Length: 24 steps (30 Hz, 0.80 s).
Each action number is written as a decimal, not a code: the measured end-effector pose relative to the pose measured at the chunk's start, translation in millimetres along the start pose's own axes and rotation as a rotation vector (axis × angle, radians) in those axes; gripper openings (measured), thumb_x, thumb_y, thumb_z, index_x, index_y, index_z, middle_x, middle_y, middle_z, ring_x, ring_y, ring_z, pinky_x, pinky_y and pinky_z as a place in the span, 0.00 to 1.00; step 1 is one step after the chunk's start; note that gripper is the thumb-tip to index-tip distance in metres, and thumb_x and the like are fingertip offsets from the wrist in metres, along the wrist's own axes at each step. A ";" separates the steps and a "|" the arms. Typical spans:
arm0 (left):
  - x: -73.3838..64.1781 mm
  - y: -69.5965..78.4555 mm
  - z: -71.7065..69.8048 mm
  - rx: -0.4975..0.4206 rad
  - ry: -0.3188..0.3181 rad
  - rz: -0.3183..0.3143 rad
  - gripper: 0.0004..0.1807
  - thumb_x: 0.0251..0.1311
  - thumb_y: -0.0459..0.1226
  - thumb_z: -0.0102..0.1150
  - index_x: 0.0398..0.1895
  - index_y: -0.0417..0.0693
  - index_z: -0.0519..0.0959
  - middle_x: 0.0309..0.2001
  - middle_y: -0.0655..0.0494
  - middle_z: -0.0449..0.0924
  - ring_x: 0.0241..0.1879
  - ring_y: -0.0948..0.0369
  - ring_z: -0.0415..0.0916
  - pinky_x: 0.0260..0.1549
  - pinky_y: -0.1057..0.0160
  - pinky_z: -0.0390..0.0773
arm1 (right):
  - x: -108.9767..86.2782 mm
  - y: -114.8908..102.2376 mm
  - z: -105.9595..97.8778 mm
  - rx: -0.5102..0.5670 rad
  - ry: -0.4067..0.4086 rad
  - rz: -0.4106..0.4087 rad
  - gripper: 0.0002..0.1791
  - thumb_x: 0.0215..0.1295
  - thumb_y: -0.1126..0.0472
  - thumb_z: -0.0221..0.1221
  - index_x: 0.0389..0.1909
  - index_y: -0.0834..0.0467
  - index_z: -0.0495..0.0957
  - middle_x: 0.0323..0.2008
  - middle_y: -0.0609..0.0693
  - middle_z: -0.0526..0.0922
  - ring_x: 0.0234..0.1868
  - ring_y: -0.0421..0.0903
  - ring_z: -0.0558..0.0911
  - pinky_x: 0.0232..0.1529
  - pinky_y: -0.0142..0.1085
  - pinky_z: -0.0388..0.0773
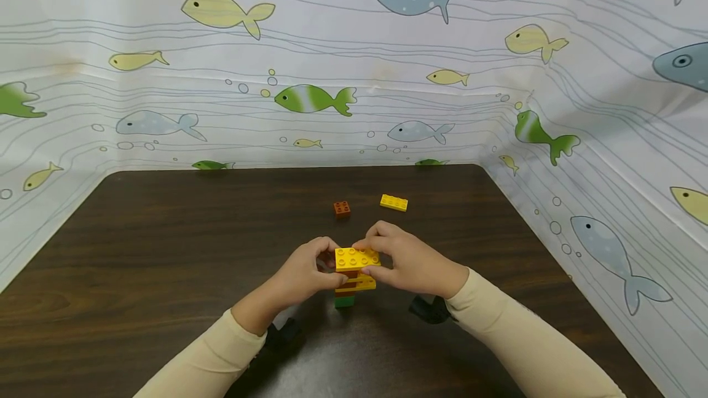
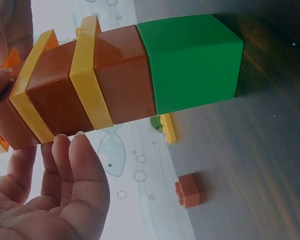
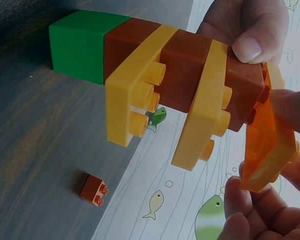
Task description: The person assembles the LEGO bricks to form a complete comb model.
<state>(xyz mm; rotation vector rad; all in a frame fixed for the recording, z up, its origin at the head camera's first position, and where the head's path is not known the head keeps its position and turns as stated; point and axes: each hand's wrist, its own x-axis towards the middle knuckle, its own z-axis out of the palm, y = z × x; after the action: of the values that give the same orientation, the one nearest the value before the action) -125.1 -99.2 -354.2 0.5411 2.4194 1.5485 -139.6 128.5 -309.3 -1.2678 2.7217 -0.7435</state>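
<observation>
A tower of building bricks stands upright on the table, with a green block [image 2: 195,65] at its foot and brown bricks [image 2: 122,75] alternating with thin yellow bricks [image 3: 200,115] above. My left hand [image 1: 301,273] steadies its upper part, thumb on the near side and fingers on the far side. At the top, my right hand [image 1: 415,258] pinches an eight-stud yellow brick [image 1: 356,258] between thumb and fingers. In the right wrist view this brick is tilted, one end against the top brown brick's studs, which partly show. The yellow bricks stick out to the right.
Behind the tower on the dark wooden table [image 1: 193,250] lie a small brown brick [image 1: 342,209] and another yellow brick [image 1: 394,202]. A white fish-print sheet [image 1: 332,48] rises along the table's back and right edges.
</observation>
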 end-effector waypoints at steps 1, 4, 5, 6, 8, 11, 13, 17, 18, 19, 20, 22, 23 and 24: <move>0.0 -0.1 0.1 0.000 -0.001 -0.002 0.18 0.53 0.34 0.67 0.44 0.39 0.72 0.40 0.50 0.72 0.36 0.56 0.74 0.39 0.59 0.79 | -0.1 0.2 0.3 0.002 -0.002 0.003 0.21 0.60 0.61 0.66 0.54 0.59 0.79 0.42 0.46 0.72 0.40 0.45 0.73 0.42 0.35 0.77; -0.7 0.2 0.0 -0.003 -0.009 -0.007 0.19 0.53 0.34 0.67 0.45 0.39 0.72 0.39 0.50 0.72 0.37 0.56 0.72 0.39 0.59 0.78 | -0.3 0.7 1.0 0.007 -0.010 0.012 0.21 0.60 0.61 0.66 0.55 0.59 0.79 0.42 0.45 0.72 0.40 0.45 0.74 0.42 0.35 0.77; -1.1 0.6 -0.4 -0.004 -0.015 -0.011 0.19 0.54 0.35 0.67 0.46 0.39 0.71 0.39 0.50 0.72 0.37 0.56 0.72 0.39 0.60 0.78 | -0.3 0.9 1.3 0.008 -0.012 0.015 0.21 0.60 0.61 0.65 0.55 0.59 0.79 0.42 0.45 0.72 0.40 0.45 0.73 0.42 0.34 0.77; -1.7 1.1 -0.9 -0.002 -0.023 -0.009 0.20 0.54 0.35 0.67 0.46 0.39 0.71 0.40 0.50 0.72 0.37 0.57 0.72 0.39 0.60 0.78 | -0.3 1.0 1.5 0.007 -0.015 0.019 0.21 0.60 0.61 0.65 0.55 0.58 0.79 0.42 0.45 0.72 0.40 0.44 0.73 0.43 0.33 0.77; -2.9 2.6 -2.1 0.002 -0.032 -0.007 0.21 0.54 0.36 0.67 0.48 0.40 0.72 0.40 0.51 0.72 0.38 0.57 0.72 0.40 0.60 0.77 | -0.2 1.3 2.0 0.005 -0.020 0.027 0.21 0.60 0.60 0.66 0.55 0.58 0.79 0.42 0.44 0.72 0.40 0.41 0.72 0.43 0.31 0.76; -4.4 5.0 -5.1 0.015 -0.028 0.013 0.22 0.56 0.38 0.67 0.50 0.40 0.72 0.41 0.51 0.73 0.39 0.57 0.72 0.41 0.59 0.76 | -0.1 2.0 2.6 0.007 -0.024 0.031 0.21 0.60 0.60 0.66 0.55 0.58 0.79 0.42 0.44 0.71 0.40 0.43 0.73 0.43 0.30 0.76; -5.2 6.8 -7.3 0.022 -0.011 0.032 0.21 0.57 0.39 0.66 0.51 0.41 0.73 0.41 0.51 0.74 0.40 0.57 0.71 0.41 0.59 0.76 | 0.1 2.4 2.8 0.009 -0.021 0.025 0.21 0.60 0.60 0.66 0.55 0.58 0.79 0.42 0.44 0.72 0.40 0.43 0.73 0.43 0.30 0.76; -5.7 8.3 -10.3 0.023 0.015 0.062 0.18 0.60 0.39 0.64 0.50 0.40 0.74 0.41 0.52 0.75 0.41 0.57 0.71 0.45 0.55 0.75 | 0.2 2.9 2.4 0.011 -0.017 0.020 0.20 0.60 0.60 0.66 0.54 0.58 0.79 0.41 0.44 0.72 0.40 0.42 0.73 0.42 0.29 0.76; -5.6 8.2 -10.5 0.022 0.017 0.067 0.17 0.60 0.39 0.64 0.49 0.40 0.74 0.41 0.52 0.75 0.41 0.57 0.71 0.45 0.54 0.75 | 0.2 2.9 2.3 0.010 -0.018 0.020 0.20 0.60 0.60 0.66 0.54 0.58 0.79 0.41 0.44 0.72 0.40 0.42 0.73 0.42 0.30 0.76; -5.4 7.9 -10.6 0.019 0.018 0.071 0.17 0.60 0.39 0.63 0.49 0.40 0.74 0.41 0.52 0.75 0.41 0.57 0.71 0.46 0.53 0.75 | 0.3 2.8 1.9 0.014 -0.020 0.021 0.20 0.60 0.61 0.66 0.54 0.58 0.79 0.42 0.45 0.72 0.40 0.43 0.73 0.43 0.31 0.76; -5.2 7.8 -10.6 0.016 0.019 0.074 0.17 0.60 0.38 0.63 0.48 0.39 0.75 0.41 0.52 0.75 0.41 0.57 0.71 0.46 0.52 0.75 | 0.3 3.0 1.8 0.016 -0.022 0.022 0.20 0.60 0.61 0.66 0.54 0.58 0.79 0.42 0.45 0.72 0.40 0.45 0.73 0.43 0.32 0.77; -4.6 7.5 -10.6 0.011 0.018 0.079 0.16 0.60 0.38 0.63 0.48 0.39 0.75 0.41 0.52 0.75 0.40 0.57 0.72 0.46 0.52 0.75 | 0.4 2.9 1.1 0.020 -0.026 0.025 0.20 0.60 0.61 0.65 0.54 0.58 0.79 0.42 0.45 0.72 0.40 0.45 0.73 0.43 0.34 0.77; -4.3 7.2 -10.7 0.008 0.018 0.082 0.16 0.60 0.38 0.63 0.47 0.39 0.75 0.41 0.51 0.75 0.40 0.57 0.72 0.45 0.52 0.76 | 0.5 2.9 0.7 0.024 -0.027 0.025 0.20 0.60 0.61 0.65 0.55 0.59 0.79 0.42 0.45 0.73 0.40 0.45 0.73 0.43 0.35 0.77; -3.9 6.9 -10.7 0.008 0.018 0.085 0.16 0.60 0.38 0.63 0.47 0.39 0.75 0.41 0.51 0.76 0.40 0.57 0.72 0.45 0.53 0.76 | 0.7 3.0 0.4 0.028 -0.029 0.026 0.20 0.60 0.61 0.65 0.55 0.59 0.79 0.42 0.45 0.73 0.40 0.46 0.74 0.43 0.36 0.78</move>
<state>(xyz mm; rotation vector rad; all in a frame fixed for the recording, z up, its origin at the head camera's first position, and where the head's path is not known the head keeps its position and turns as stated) -124.3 -107.1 -343.5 0.6427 2.4469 1.5838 -142.1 129.5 -310.9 -1.2260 2.6901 -0.7516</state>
